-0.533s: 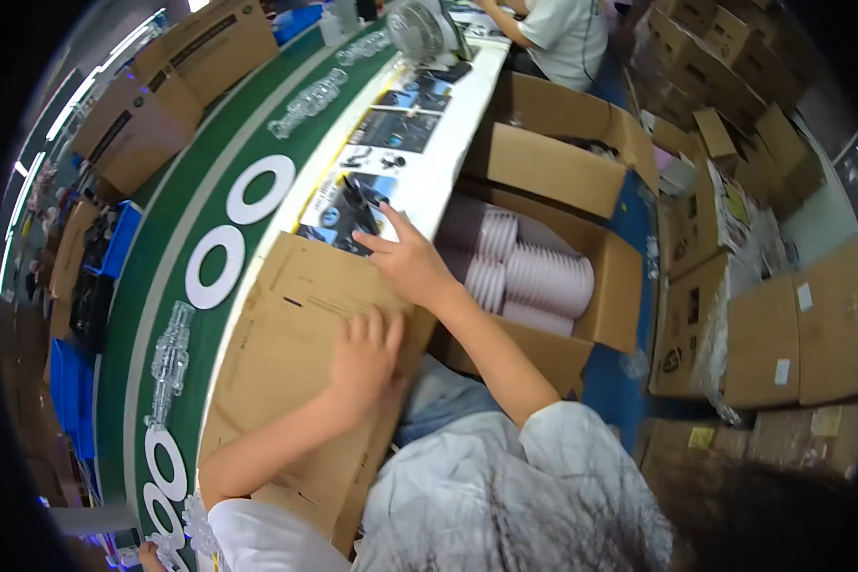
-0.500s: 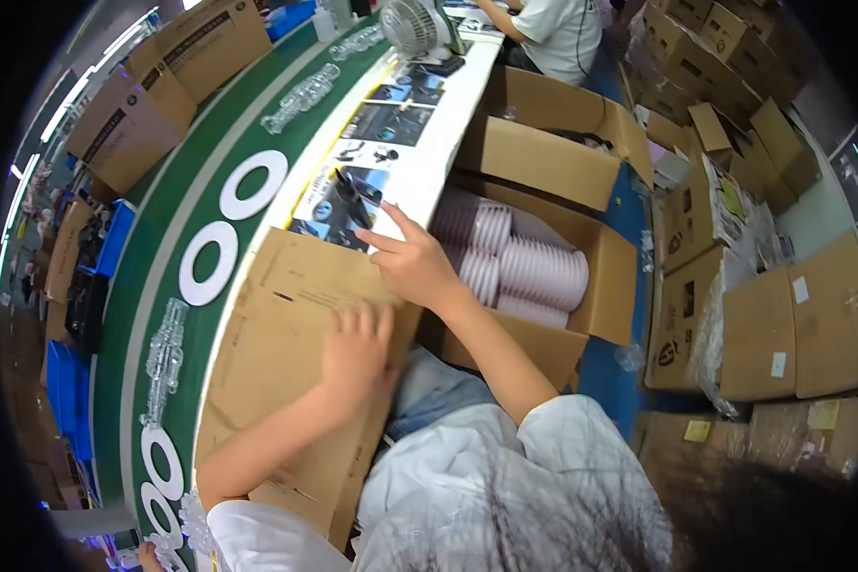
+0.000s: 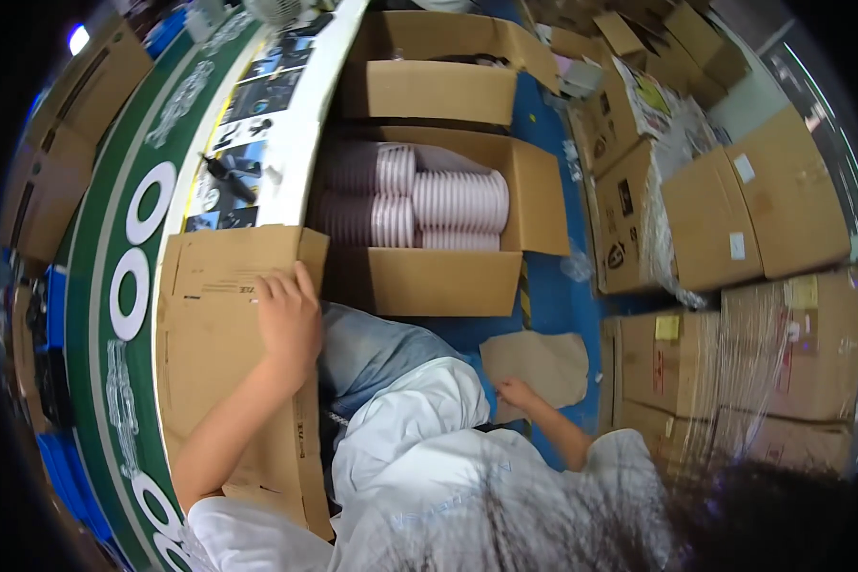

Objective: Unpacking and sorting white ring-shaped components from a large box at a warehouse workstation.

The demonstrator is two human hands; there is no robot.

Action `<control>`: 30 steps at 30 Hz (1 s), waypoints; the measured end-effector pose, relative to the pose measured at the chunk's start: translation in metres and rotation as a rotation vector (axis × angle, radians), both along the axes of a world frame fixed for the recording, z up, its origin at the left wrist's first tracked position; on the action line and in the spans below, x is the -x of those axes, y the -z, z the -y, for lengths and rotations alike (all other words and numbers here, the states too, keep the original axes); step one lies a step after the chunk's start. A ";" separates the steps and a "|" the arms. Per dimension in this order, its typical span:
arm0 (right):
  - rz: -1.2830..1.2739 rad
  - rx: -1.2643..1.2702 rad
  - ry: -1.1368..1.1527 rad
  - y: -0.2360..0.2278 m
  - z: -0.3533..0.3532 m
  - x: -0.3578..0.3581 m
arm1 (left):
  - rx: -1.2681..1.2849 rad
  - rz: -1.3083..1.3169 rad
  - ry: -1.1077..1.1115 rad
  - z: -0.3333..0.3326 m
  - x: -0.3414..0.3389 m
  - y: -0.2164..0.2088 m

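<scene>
On the table edge, at about nine o'clock from the picture's centre, a flattened cardboard box [image 3: 221, 353] lies unfolded, its flaps not yet raised, so the carton appears to be at the very start of being made up: nothing is folded, nothing filled. The left hand [image 3: 288, 319] rests palm down on its upper right corner, fingers together and laid flat, pinning it. The right hand [image 3: 517, 393], down at five o'clock beside the person's hip, reaches toward a loose brown cardboard sheet [image 3: 536, 367] on the floor; its fingers look loosely curled and touch the sheet's edge, though whether they pinch it I cannot tell. At twelve o'clock an open carton [image 3: 429, 276] on the floor holds stacks of pale pink cups [image 3: 419, 205] lying on their sides, seemingly untouched. Beyond it stands another open box [image 3: 429, 86]. The table [image 3: 95, 257] has a green top with white rings and a white border strewn with dark printed cards [image 3: 229, 186]. The floor [image 3: 553, 286] is blue, and from one to four o'clock wrapped and taped cartons [image 3: 734, 286] crowd the room.
</scene>
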State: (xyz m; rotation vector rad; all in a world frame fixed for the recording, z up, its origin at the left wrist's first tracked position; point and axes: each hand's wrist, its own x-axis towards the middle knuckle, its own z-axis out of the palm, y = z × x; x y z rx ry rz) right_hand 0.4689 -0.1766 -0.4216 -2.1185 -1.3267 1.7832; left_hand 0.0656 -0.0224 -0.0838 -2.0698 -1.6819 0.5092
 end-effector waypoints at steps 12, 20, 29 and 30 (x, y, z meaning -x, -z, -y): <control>-0.142 0.278 0.588 -0.026 -0.001 0.054 | 0.065 -0.295 -0.056 -0.023 -0.019 0.008; -0.421 0.291 0.836 0.038 0.009 0.055 | 0.189 0.041 -0.098 -0.028 -0.015 -0.032; -0.293 0.208 0.945 -0.030 -0.006 0.069 | 0.052 -0.098 -0.005 -0.009 -0.002 -0.010; -0.294 0.206 0.954 -0.036 -0.009 0.073 | 0.005 -0.139 0.001 -0.008 0.003 -0.001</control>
